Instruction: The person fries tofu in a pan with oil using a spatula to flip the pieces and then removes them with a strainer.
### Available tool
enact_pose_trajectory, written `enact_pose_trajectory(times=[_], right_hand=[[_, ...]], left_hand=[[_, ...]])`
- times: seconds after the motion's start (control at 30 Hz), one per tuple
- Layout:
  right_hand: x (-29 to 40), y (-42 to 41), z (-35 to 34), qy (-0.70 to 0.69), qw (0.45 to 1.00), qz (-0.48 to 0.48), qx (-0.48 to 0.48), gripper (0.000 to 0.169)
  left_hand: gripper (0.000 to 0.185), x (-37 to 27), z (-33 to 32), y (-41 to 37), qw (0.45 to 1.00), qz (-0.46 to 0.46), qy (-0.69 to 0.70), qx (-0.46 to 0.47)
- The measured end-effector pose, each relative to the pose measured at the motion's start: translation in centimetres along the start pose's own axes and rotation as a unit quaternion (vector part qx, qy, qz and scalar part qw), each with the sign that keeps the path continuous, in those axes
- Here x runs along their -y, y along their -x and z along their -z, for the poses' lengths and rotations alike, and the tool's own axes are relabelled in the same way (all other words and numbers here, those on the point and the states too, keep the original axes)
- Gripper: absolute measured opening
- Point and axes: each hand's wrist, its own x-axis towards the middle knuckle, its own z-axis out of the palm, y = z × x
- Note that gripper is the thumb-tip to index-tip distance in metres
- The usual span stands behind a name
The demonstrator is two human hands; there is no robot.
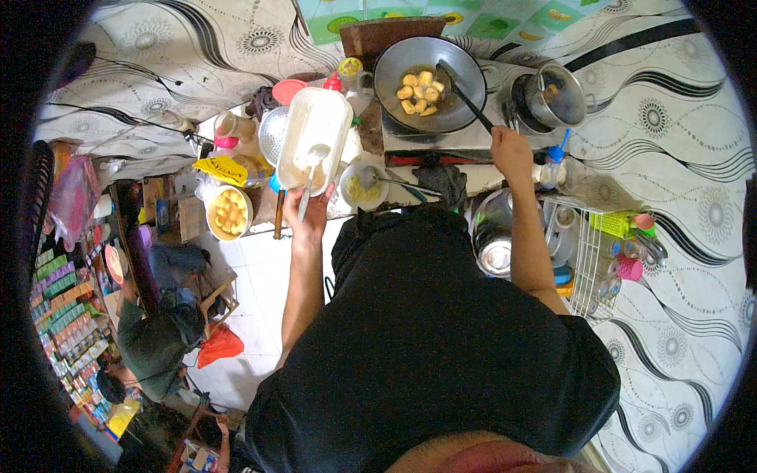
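My right hand [511, 151] grips the handle of a black spatula [472, 107]. Its blade reaches into a wide metal wok [393, 62], beside several golden pieces of food [419, 93] frying in oil. My left hand [307, 207] holds the near end of a tilted, whitish rectangular plastic tub [313, 121]. Inside the tub, a metal spoon [309, 183] leans with its handle towards me, over a little pale residue. Close to the right of that hand stands a bowl [349, 201] with yellowish mash [362, 188] and a metal utensil.
Left on the counter are a bowl of yellow pieces [229, 214], a yellow packet [227, 171] and a perforated strainer [271, 139]. A metal pot [556, 100] sits right of the wok. A wire dish rack [582, 260] stands by my right arm. Another person [157, 343] is at far left.
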Motion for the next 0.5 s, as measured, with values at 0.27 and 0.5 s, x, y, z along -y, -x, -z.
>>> enact_pose_trajectory(times=[0.27,0.5], right_hand=[[0.2,2.0,-2.2,-0.080,0.996,-0.041,-0.015,0.035],[-1.3,2.9,-3.9,-0.131,0.990,0.000,-0.054,0.032]], left_hand=[[0.052,0.2,3.5,-0.5,1.000,-0.008,0.022,-0.006],[0.052,3.4,11.6,-0.1,0.996,0.011,0.075,-0.039]])
